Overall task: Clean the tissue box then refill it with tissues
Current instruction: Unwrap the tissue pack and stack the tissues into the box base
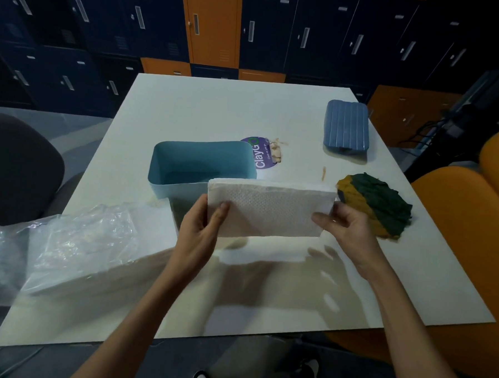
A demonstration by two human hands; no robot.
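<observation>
Stack: a person holds a thick white tissue stack [270, 210] above the bench [218, 106], its broad face tilted towards the camera and its long axis running left to right.
Left hand: the left hand [200, 229] grips the stack's left end, thumb across the front.
Right hand: the right hand [347, 225] pinches the right end, thumb in front.
Box: the tissue box [203, 157] stands open and looks empty, just beyond the stack and to its left; its near right corner is hidden behind the tissues.
Alignment: box and stack lie roughly parallel, so the drop likely needs a short carry forward and left, not a turn. The left hand is nearer.
Materials: the tissues are soft, embossed and ragged along the top edge. The box is smooth, pale blue and round-cornered.
Lid: a ribbed, darker blue lid [347, 126] lies well apart at the far right.
Cloth: a crumpled yellow-and-green cloth [377, 204] sits beside the right hand.
Pack: a crinkled clear plastic pack [74, 246], with tissues inside, rests on the left.
</observation>
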